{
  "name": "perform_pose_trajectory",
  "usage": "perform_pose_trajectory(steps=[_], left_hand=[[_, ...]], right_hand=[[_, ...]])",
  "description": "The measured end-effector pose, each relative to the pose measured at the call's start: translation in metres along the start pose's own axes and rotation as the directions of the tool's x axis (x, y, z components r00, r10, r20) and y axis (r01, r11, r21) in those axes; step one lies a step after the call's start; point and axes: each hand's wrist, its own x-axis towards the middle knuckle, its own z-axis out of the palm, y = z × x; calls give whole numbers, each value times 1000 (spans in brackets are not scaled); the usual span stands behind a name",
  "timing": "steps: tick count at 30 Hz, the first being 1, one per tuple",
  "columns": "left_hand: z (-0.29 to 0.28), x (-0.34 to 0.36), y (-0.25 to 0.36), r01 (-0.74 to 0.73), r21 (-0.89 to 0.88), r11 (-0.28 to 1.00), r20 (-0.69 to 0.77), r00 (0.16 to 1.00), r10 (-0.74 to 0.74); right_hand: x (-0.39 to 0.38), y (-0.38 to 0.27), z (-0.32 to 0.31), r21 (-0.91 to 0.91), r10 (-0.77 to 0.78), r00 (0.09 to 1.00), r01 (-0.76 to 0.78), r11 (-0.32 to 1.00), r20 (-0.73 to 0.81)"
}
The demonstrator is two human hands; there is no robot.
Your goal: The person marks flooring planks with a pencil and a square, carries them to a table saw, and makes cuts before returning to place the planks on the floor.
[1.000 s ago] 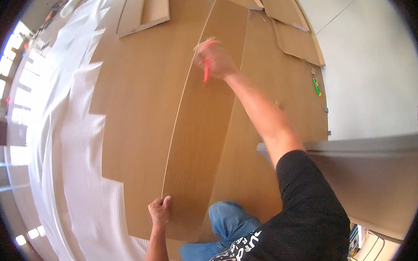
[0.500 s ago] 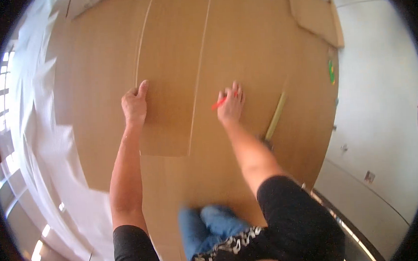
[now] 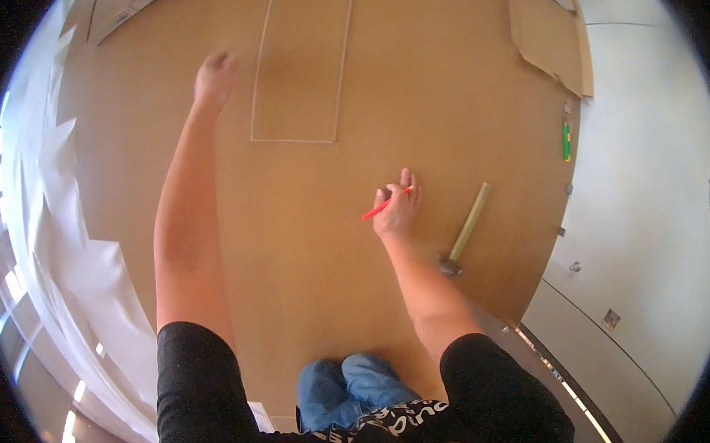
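A long flat strip of cardboard with pale edges [image 3: 297,81] lies on the large brown cardboard surface [image 3: 292,224], its near end well forward of me. Just left of that strip is my left hand [image 3: 216,79], apart from its edge, fingers smeared by motion. My right hand [image 3: 399,212] rests over the cardboard right of centre, closed around a slim red pencil [image 3: 377,210] that slants across the fingers. To the right of that hand lies a hammer [image 3: 470,223] with a pale handle, its dark head toward me.
A green utility knife [image 3: 567,139] sits by the right edge of the cardboard. Folded cardboard pieces [image 3: 549,43] lie at the far right, another [image 3: 124,11] at the far left. White sheeting [image 3: 96,288] hangs along the left. Pale panels [image 3: 646,169] stand at the right.
The cardboard strip has slid away from me. My left hand has moved forward and is off the strip's edge. My right hand still holds the pencil, slightly nearer in the picture.
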Motion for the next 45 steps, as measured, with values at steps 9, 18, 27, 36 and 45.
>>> perform_pose_trajectory(steps=[9, 18, 27, 36, 45], left_hand=[[-134, -147, -229, 106, 719, 686, -332, 921, 205], [-139, -139, -217, 134, 632, 763, -329, 938, 108], [-157, -143, -222, 144, 612, 778, -329, 941, 84], [-199, -124, -222, -9, -18, 1000, -485, 874, 0], [-446, 24, -30, -730, -36, 682, -589, 567, 576]], right_hand=[[0, -21, 8, -19, -110, 994, 110, 994, -3], [15, -46, 15, -102, -30, 998, 35, 994, 46], [209, -348, 131, 386, -409, 901, 328, 862, 149], [249, -433, 222, 20, -448, 894, 448, 894, -14], [288, -442, 222, -62, -365, 926, 371, 927, 97]])
